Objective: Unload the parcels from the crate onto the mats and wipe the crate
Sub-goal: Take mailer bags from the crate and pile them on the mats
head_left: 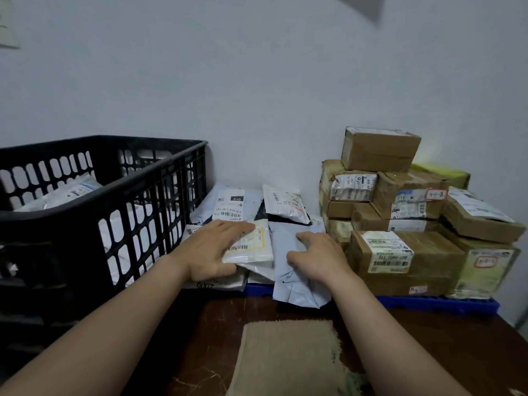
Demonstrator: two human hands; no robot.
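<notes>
Parcels first: the left hand (210, 251) lays its fingers (237, 228) almost straight across a white parcel (253, 248) with a yellow-edged label. The thumb runs along the near edge, and whether it hooks underneath I cannot tell. The right hand (317, 258) has its fingers (307, 238) spread and lightly bent, pressing on a grey mailer (291, 284) just beside it, gripping nothing. Both bags sit on the heap of soft mailers on the blue mat (437, 302), and the grey one's near end hangs off the mat onto the tabletop (445, 347). This looks like the settling part of the unloading. The thing to do is flatten the white bag so it doesn't slide on the slick plastic below, and nudge the grey mailer back fully onto the mat. To the right, touching the heap, stands a stack of cardboard boxes (405, 254), so there's little room that way. On the left the black crate (85, 221) holds more bags (68, 192), so I'd say unloading is only partway done and wiping is a while off. A beige cloth (288, 358) lies nearest the camera, presumably for that job.
</notes>
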